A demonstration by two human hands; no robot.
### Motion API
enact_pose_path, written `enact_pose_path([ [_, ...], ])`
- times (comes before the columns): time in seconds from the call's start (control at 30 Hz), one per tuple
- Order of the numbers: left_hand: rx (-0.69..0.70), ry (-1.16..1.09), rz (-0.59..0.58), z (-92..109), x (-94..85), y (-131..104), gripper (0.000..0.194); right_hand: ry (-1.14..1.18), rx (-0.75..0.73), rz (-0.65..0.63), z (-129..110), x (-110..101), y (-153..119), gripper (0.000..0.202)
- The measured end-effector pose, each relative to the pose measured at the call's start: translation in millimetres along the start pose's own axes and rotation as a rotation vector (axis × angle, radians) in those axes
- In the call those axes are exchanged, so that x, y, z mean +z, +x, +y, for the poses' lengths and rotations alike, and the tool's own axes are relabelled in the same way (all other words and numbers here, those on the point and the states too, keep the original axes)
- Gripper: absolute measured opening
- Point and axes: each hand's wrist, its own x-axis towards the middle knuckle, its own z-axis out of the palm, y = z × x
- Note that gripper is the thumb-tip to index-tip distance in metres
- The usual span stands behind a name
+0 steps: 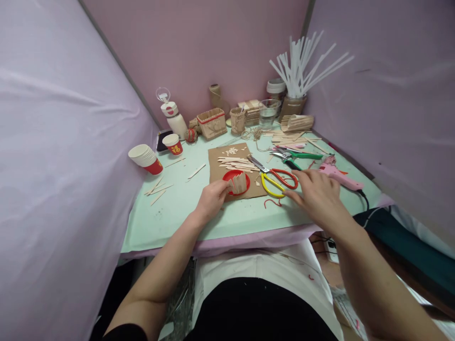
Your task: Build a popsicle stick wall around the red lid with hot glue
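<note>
My left hand (210, 201) pinches the left edge of a small piece made of wooden sticks (239, 183) set side by side with an uneven top. This piece is over a red round dish or disc (227, 175) at the front of a brown cardboard sheet (215, 163). My right hand (318, 192) has thumb and fingers at the ends of the handles of a pair of scissors (275, 177), one loop yellow and one red. The scissor blades point away to the left, beside a pile of cut wooden sticks (236, 164).
Green-handled pruning shears (305, 155) and a pink glue gun (341, 179) lie right. Paper cups (145, 158) and a white bottle (176, 121) stand left. Behind are a stick basket (212, 125), a clear water cup (267, 116) and white strips (300, 66) in a holder.
</note>
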Motion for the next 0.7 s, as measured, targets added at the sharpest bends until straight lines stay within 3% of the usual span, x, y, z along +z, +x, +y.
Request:
enact_pose_path([
  [0.13, 0.003, 0.007, -0.005, -1.7, 1.8, -0.5, 0.018, 0.138, -0.077, -0.028, -18.4, 1.2, 7.5, 0.041],
  [0.27, -0.001, 0.0, -0.004, -2.5, 3.1, 0.3, 0.017, 0.443, -0.153, -0.039, -38.4, 9.5, 17.9, 0.032],
  [0.47, -0.002, 0.034, -0.018, -0.6, 2.4, 3.6, 0.018, 0.888, -0.079, -0.096, -65.4, 27.9, 31.8, 0.029],
  [0.7, -0.002, -0.016, -0.055, -1.2, 1.8, 5.0, 0.022, 1.087, -0.049, -0.149, -78.7, 44.6, 37.7, 0.027],
])
